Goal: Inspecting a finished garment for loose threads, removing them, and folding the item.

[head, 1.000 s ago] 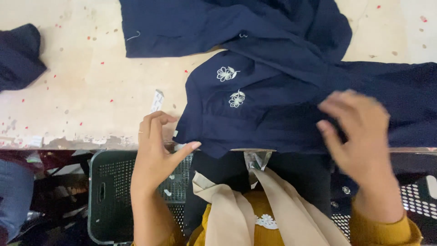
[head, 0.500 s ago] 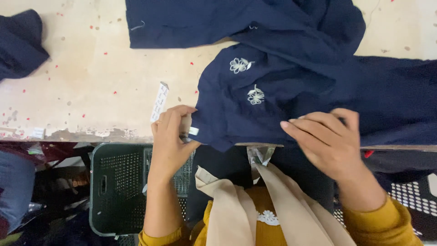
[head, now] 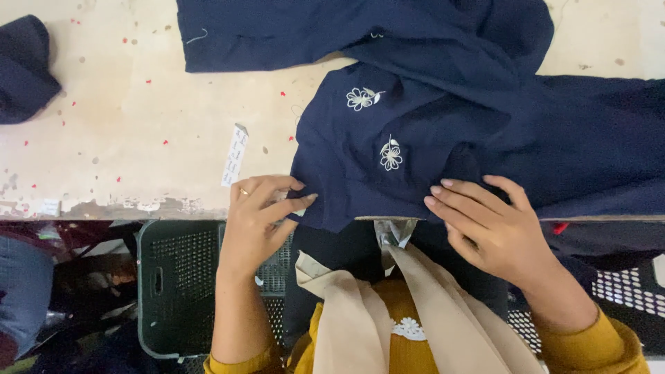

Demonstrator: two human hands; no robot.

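The navy garment (head: 485,138) lies spread over the right and far part of the pale, speckled table (head: 138,125), its near edge hanging just over the table's worn near lip, with two small white embroidered flowers (head: 377,128) showing on the upper layer. The left hand (head: 260,215) sits at the garment's near left corner, fingers curled in and thumb pressed toward them so that they pinch the corner of the cloth; a ring shows on one finger. The right hand (head: 492,225) rests on the near hem further right, fingers only loosely bent and laid flat over the fabric, holding nothing closed in a grip as far as can be seen. A narrow white paper tag (head: 234,155) lies loose on the bare table just left of the left hand, and a second dark bundle of cloth (head: 24,69) sits well apart at the far left. Below the table edge stands a dark green plastic crate (head: 176,284). The risk, as I judge it, is that the overhanging hem slides off the lip toward the crate if the pinch slackens, or that a tug at the corner drags the layers out of line and sweeps the tag off the table
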